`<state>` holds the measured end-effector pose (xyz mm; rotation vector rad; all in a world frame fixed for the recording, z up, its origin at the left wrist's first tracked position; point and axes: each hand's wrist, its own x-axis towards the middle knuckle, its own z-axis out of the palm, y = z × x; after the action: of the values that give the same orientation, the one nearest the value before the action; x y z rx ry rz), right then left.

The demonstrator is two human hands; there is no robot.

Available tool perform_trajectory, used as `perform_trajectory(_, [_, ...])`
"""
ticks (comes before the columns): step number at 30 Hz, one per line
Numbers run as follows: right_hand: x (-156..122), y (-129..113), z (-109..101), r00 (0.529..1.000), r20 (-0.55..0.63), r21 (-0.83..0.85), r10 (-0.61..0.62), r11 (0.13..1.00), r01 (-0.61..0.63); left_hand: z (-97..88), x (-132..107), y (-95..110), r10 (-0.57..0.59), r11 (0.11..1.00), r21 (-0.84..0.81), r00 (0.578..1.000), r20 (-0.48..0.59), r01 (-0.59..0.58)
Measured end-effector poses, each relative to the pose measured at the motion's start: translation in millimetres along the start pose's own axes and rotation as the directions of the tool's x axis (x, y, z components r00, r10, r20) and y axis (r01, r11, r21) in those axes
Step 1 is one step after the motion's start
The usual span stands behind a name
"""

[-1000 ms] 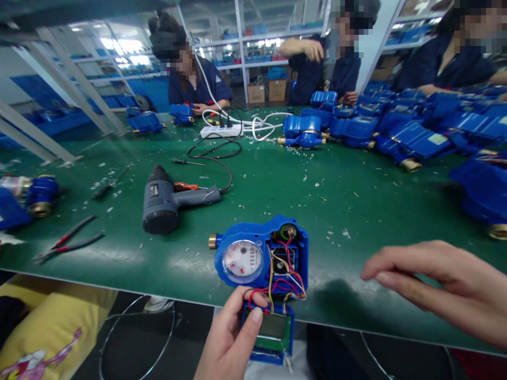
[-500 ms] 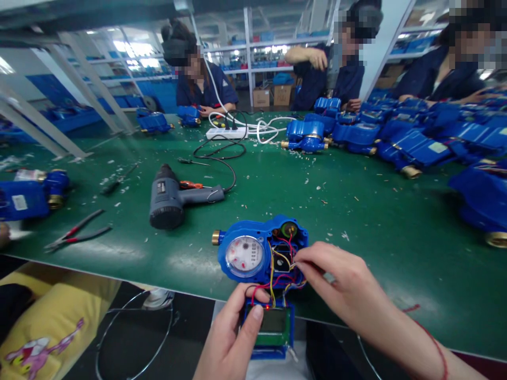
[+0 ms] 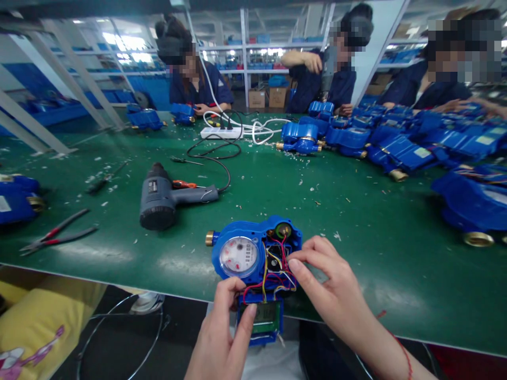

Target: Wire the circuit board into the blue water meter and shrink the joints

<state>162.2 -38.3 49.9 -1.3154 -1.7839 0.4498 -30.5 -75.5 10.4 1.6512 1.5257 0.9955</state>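
Note:
An opened blue water meter [image 3: 241, 253] with a round dial lies at the near edge of the green table [image 3: 376, 232]. Red and yellow wires [image 3: 273, 274] run from its open cavity down to a blue display module [image 3: 264, 317] hanging off the table edge. My left hand [image 3: 222, 338] grips that module, thumb on its front. My right hand [image 3: 328, 285] rests against the meter's right side, fingertips curled together at the wires. Whether it holds anything is hidden.
A grey heat gun [image 3: 166, 199] with a black cord lies behind the meter. Red-handled pliers [image 3: 55, 235] lie at left. A white power strip [image 3: 221, 132] sits further back. Several blue meters [image 3: 396, 148] crowd the right side. Three people in dark uniforms work along the far edge.
My right hand came in from the right and settled on the meter's wire cavity. The left hand stayed on the display module. The view shifted slightly.

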Motion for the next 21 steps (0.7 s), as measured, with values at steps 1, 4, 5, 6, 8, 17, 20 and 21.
perform_trajectory(1, [-0.9,-1.9,1.8,1.000,-0.002,-0.005,0.023,1.000,-0.023,-2.4,0.5,-1.9,0.081,0.992,0.099,0.997,0.010,-0.081])
perform_trajectory(4, [-5.2,-5.4,3.1,0.998,-0.012,0.010,0.059,0.998,-0.059,-11.3,1.9,-5.5,0.348,0.841,0.430,0.937,0.031,-0.327])
perform_trajectory(5, [-6.9,-5.8,2.8,0.998,-0.016,0.022,0.067,0.998,-0.067,-14.0,2.2,-5.2,0.421,0.766,0.528,0.907,0.020,-0.367])
perform_trajectory(6, [-8.6,-6.0,2.4,0.997,-0.023,0.038,0.077,0.996,-0.076,-16.0,2.7,-3.7,0.473,0.702,0.604,0.881,0.001,-0.378])
perform_trajectory(8, [-11.8,-5.8,1.6,0.995,-0.034,0.080,0.095,0.993,-0.092,-17.0,4.5,2.6,0.531,0.640,0.672,0.846,-0.038,-0.372])
perform_trajectory(17, [-18.7,-4.1,4.1,0.998,-0.010,0.167,0.066,0.984,-0.064,9.0,23.9,44.4,0.426,0.868,0.275,0.905,0.013,-0.413])
perform_trajectory(20, [-19.6,-3.8,7.4,0.997,-0.029,0.144,0.069,0.988,-0.064,13.9,23.7,46.5,0.345,0.926,0.184,0.936,-0.068,-0.328])
perform_trajectory(21, [-19.8,-3.3,8.6,0.995,-0.046,0.135,0.086,0.988,-0.079,14.5,22.0,45.3,0.305,0.947,0.133,0.947,-0.098,-0.291])
